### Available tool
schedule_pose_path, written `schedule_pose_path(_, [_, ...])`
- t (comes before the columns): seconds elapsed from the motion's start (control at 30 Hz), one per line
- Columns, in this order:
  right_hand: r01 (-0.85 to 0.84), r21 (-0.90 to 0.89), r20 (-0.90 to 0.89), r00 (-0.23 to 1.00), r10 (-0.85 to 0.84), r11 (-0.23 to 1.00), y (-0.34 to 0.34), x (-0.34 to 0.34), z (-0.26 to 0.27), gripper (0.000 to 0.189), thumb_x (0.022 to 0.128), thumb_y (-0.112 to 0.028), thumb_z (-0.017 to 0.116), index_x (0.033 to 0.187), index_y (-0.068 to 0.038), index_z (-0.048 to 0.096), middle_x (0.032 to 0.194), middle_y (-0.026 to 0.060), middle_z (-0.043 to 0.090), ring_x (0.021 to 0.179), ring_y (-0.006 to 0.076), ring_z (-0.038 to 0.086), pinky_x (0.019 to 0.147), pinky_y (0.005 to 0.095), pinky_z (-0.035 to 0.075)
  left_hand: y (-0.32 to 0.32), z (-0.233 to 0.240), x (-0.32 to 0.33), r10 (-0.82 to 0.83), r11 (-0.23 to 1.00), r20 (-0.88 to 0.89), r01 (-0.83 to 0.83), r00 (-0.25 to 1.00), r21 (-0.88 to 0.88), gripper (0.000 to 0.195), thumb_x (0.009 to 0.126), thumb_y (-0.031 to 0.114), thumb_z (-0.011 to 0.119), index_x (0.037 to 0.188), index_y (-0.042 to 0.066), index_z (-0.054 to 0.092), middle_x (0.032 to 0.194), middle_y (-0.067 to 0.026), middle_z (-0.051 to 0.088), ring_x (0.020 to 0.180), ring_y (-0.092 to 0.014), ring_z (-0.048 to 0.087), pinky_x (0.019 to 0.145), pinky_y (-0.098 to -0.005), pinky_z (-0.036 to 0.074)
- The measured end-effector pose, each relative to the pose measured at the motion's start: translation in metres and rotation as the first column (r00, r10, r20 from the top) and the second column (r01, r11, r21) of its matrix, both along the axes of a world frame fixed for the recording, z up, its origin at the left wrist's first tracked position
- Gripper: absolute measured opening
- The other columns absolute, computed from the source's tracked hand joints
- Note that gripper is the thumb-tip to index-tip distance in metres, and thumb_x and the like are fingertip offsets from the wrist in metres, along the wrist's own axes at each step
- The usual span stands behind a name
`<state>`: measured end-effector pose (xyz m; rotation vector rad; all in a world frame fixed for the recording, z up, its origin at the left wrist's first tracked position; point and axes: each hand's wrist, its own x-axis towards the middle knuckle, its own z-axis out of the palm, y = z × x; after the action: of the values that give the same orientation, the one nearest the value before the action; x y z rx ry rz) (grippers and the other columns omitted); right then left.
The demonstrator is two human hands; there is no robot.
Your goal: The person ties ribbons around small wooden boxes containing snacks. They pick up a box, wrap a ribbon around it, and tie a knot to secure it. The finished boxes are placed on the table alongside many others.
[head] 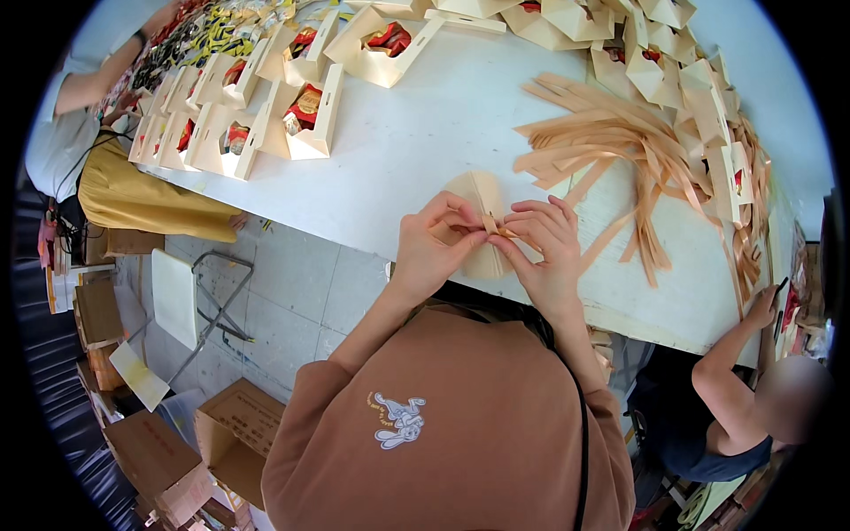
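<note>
A cream paperboard box (pixel 475 188) stands at the table's near edge in front of me, its top ridge facing up. A tan satin ribbon (pixel 489 224) is looped at the middle of that ridge. My left hand (pixel 435 255) pinches the ribbon from the left with thumb and fingers. From the right, my right hand (pixel 550 255) grips the ribbon between thumb and index finger, its other fingers raised. My fingers partly hide the loop and the box's middle.
Loose tan ribbons (pixel 617 143) lie to the right on the white table (pixel 398 126). Open cream boxes holding red packets (pixel 307 106) stand at the left, with more boxes (pixel 654 76) at the far right. One person (pixel 99 99) is at the left, another (pixel 724 398) at the right.
</note>
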<state>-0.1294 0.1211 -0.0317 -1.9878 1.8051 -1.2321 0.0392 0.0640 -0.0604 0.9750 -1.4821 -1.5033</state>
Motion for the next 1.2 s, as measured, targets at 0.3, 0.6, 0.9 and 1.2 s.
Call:
schedule_pose_path(0.3, [-0.027,0.038,0.270,0.963,0.016,0.999,0.005,0.004,-0.010,0.013,0.077,-0.007,0.081,0.084,-0.007,0.070,0.088,0.0047,0.072,0.092,0.0190,0.068,0.108,0.0456,0.037,0.003,0.009,-0.002,0.006,1.000,0.018,-0.006,1.000,0.003,0.021,0.082,-0.002,0.075,0.093,0.002,0.057,0.087,-0.0095,0.075,0.083,-0.013,0.070,0.075,-0.0276,0.055])
schedule_pose_path(0.6, [-0.029,0.178,0.811,0.571,-0.130,0.984,0.027,-0.026,-0.053,0.008,0.093,-0.008,0.068,0.088,-0.004,0.062,0.093,0.0077,0.071,0.091,0.0150,0.065,0.101,0.0381,0.042,-0.024,-0.017,0.017,-0.175,0.837,-0.395,0.348,0.902,0.422,0.036,0.081,-0.001,0.075,0.085,0.014,0.043,0.079,0.0032,0.055,0.082,-0.009,0.056,0.079,-0.0236,0.043])
schedule_pose_path(0.9, [0.578,-0.014,0.647,0.627,-0.434,0.816,0.182,-0.056,0.059,0.021,0.094,-0.020,0.066,0.084,-0.006,0.054,0.085,0.0093,0.062,0.079,0.0174,0.056,0.082,0.0346,0.046,0.010,0.019,-0.035,-0.676,0.676,-0.235,0.715,0.698,0.179,0.036,0.083,-0.003,0.070,0.114,0.007,0.056,0.125,-0.0092,0.059,0.122,-0.022,0.055,0.105,-0.0412,0.044])
schedule_pose_path(1.2, [0.901,0.388,-0.504,0.382,-0.774,0.193,0.278,-0.067,-0.001,0.033,0.092,-0.006,0.061,0.125,-0.003,0.061,0.115,0.0170,0.067,0.107,0.0346,0.063,0.092,0.0403,0.047,-0.051,0.025,0.020,0.397,0.686,0.562,0.172,0.725,-0.707,0.030,0.078,0.000,0.073,0.105,0.008,0.064,0.126,-0.0119,0.058,0.117,-0.032,0.055,0.099,-0.0425,0.046])
